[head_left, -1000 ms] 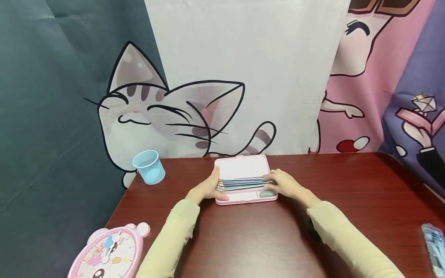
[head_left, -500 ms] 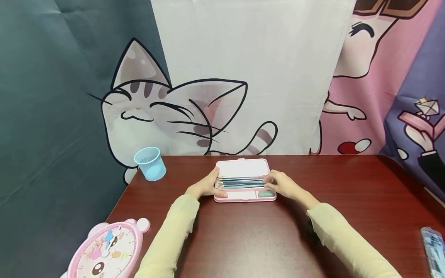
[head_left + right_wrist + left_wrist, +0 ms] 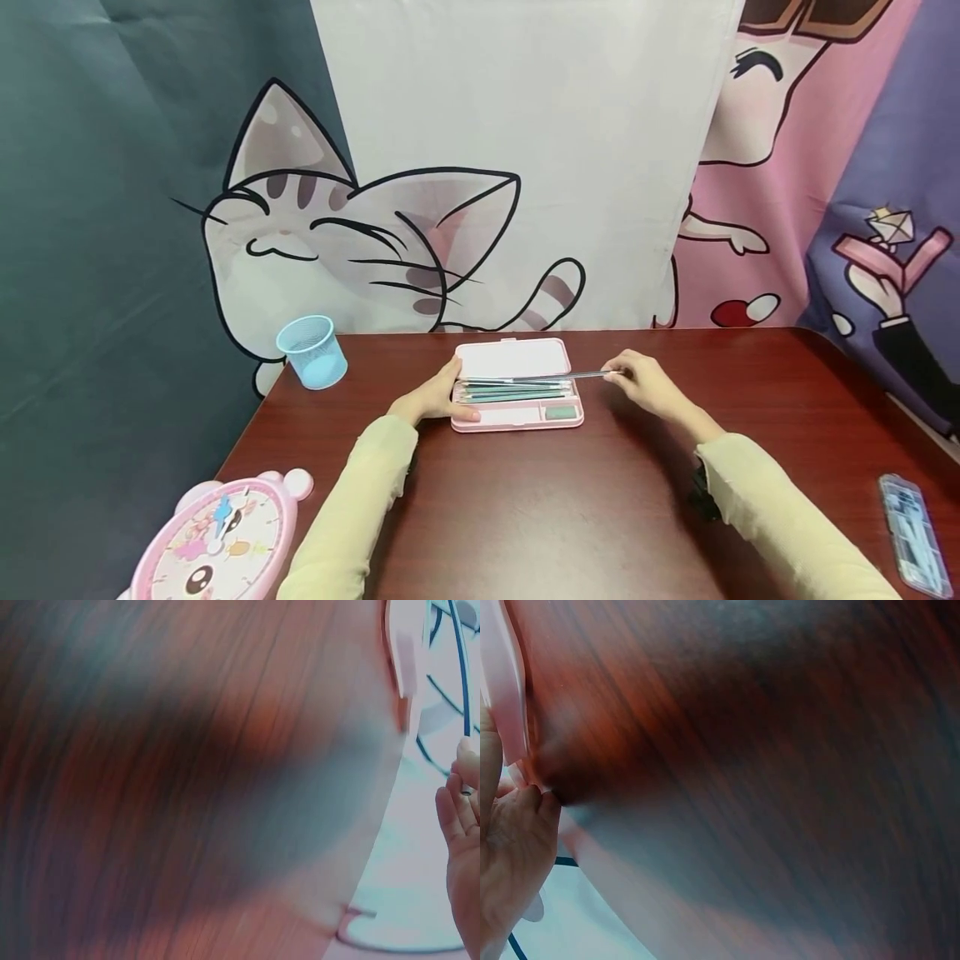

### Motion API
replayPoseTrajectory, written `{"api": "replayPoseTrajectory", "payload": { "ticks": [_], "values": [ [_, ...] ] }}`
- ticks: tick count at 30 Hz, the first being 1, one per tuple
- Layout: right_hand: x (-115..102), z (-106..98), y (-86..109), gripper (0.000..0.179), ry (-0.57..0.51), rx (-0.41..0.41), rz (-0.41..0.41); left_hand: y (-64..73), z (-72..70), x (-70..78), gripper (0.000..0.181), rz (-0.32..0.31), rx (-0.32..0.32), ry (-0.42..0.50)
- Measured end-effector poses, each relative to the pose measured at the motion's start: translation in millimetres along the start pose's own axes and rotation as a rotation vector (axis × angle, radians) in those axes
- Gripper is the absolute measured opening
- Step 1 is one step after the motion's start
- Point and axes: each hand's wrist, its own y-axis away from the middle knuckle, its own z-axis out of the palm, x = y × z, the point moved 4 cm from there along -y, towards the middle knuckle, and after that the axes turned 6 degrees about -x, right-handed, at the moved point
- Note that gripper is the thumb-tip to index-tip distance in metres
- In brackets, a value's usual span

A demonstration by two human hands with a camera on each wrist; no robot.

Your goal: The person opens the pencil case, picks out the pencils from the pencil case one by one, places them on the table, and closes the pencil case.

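A pink pencil case [image 3: 517,425] lies with its lid raised at the back of the table, and several bluish pencils [image 3: 517,392] rest inside it. In its front right compartment sits a green block like an eraser [image 3: 560,412]. My left hand [image 3: 427,400] grips the case's left end, thumb over the front corner. Just right of the case, my right hand [image 3: 647,385] pinches the end of one dark pencil [image 3: 588,375], whose far part still overlaps the case. The right wrist view shows this dark pencil [image 3: 463,675] extending from the fingertips.
A light blue mesh pen cup [image 3: 312,354] stands at the table's back left corner. A pink toy clock [image 3: 217,542] is at the front left, and a clear box with bluish contents [image 3: 915,533] lies at the right. A printed curtain hangs behind the table [image 3: 525,508].
My right hand has drawn one pencil out to the right, past the case's right end, and risen slightly. The left hand stays on the case's left end.
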Motion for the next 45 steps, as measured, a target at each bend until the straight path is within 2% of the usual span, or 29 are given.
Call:
{"api": "replayPoseTrajectory", "payload": {
  "ticks": [5, 11, 14, 18, 23, 28, 37, 40, 45],
  "values": [
    [15.6, -18.3, 8.8, 0.010, 0.040, 0.065, -0.008, -0.5, -4.9, -2.7, 0.112, 0.004, 0.010, 0.007],
    [37.6, -37.0, 22.3, 0.011, 0.063, 0.078, 0.029, -2.3, -8.4, -3.7, 0.113, -0.022, -0.001, 0.015],
    [51.9, -46.9, 33.3, 0.010, 0.076, 0.084, 0.086, -3.0, -9.3, -3.0, 0.113, -0.026, -0.004, 0.023],
    [73.6, -55.2, 48.7, 0.009, 0.080, 0.069, 0.203, -2.9, -8.9, -2.1, 0.113, -0.034, -0.007, 0.025],
    [91.8, -51.5, 58.8, 0.008, 0.058, -0.011, 0.309, -1.1, -4.9, -3.0, 0.113, -0.046, 0.003, 0.051],
    [99.5, -41.5, 61.8, 0.009, 0.033, -0.089, 0.357, 1.7, 1.2, -2.9, 0.114, -0.051, -0.001, 0.077],
    [102.5, -36.5, 56.6, 0.008, -0.028, -0.087, 0.359, 5.6, -3.2, 1.1, 0.113, -0.017, 0.013, 0.070],
    [101.6, -35.5, 52.5, 0.009, -0.056, -0.117, 0.366, 6.2, -4.8, 1.4, 0.112, -0.012, 0.016, 0.066],
    [101.3, -35.0, 52.4, 0.016, 0.004, -0.133, 0.350, 4.7, -0.9, 3.6, 0.111, 0.004, 0.007, 0.063]
  ]
}}
